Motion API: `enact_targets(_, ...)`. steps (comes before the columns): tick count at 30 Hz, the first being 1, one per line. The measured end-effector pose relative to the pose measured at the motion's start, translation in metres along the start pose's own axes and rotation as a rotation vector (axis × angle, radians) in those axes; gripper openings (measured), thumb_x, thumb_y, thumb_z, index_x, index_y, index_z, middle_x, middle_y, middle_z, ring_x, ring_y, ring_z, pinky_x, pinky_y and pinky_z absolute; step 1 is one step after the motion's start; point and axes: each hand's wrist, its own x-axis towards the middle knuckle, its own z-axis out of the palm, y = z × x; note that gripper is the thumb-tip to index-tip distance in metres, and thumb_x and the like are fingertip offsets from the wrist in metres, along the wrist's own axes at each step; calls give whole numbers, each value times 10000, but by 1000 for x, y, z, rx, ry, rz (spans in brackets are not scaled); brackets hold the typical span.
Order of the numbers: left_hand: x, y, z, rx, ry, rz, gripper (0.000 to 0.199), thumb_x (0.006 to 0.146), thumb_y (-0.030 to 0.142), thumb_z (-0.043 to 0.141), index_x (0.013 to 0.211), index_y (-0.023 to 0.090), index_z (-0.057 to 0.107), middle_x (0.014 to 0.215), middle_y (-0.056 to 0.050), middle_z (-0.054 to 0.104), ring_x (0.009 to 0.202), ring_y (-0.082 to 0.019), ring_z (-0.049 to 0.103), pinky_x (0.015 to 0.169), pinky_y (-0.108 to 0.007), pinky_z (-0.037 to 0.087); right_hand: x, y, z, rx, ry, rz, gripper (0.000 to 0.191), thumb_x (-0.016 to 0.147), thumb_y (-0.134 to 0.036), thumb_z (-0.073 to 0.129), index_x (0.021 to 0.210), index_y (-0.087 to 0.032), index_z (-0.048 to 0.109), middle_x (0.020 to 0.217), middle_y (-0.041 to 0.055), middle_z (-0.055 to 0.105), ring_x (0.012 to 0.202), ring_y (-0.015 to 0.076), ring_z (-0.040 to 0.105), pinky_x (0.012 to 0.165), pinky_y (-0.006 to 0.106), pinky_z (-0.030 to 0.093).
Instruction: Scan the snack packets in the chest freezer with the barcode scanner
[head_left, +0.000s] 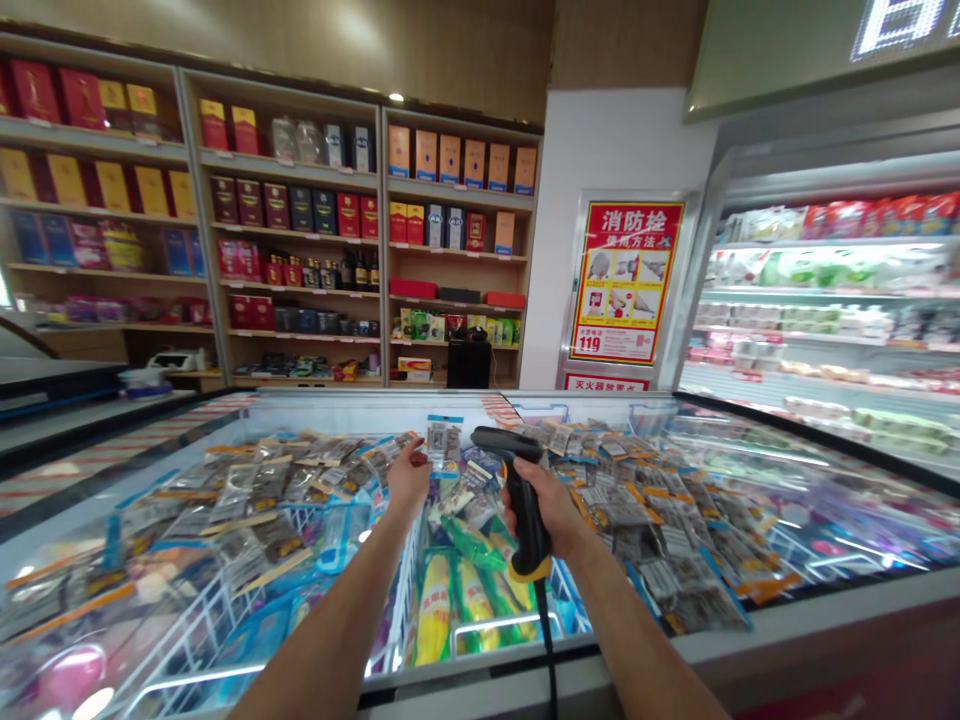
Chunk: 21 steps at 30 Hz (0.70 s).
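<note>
My right hand (541, 503) is wrapped around the grip of a black and yellow handheld barcode scanner (531, 520). Its head points left and its cable hangs toward the freezer's front edge. My left hand (409, 474) reaches over the freezer, its fingers bent at the left edge of a clear snack packet (444, 445) with blue bands at top and bottom. The fingers seem closed on that edge, though the contact is small and partly hidden. Many similar packets (255, 485) with orange or blue edges lie on both sides of my hands.
The glass-topped chest freezer (517, 665) holds white wire baskets (184, 640) and yellow-green bags (435, 605). Behind it stand shelves (300, 180) of boxes and bottles. A red poster (628, 282) hangs on the wall, and a lit refrigerated display (825, 300) stands at right.
</note>
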Motion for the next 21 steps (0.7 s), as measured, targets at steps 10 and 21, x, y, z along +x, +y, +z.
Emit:
enact_targets(10,-1,6,-47,429,225,4,424,716,106,412,1113,169,549,1063,-132,557,983,-269,511,787,-373,424,7,-24,-37,-63,256,-151,231,724,-384,513,685,-157,507,419,-27,526,285,97,454,270,205,360)
enact_targets(21,-42,69,59,190,-333,42,443,730,303,511,1148,156,519,987,-94,642,906,-185,585,770,-258,414,5,-30,-56,17,345,-122,212,739,-379,510,694,-171,508,416,-36,519,296,101,464,288,211,376)
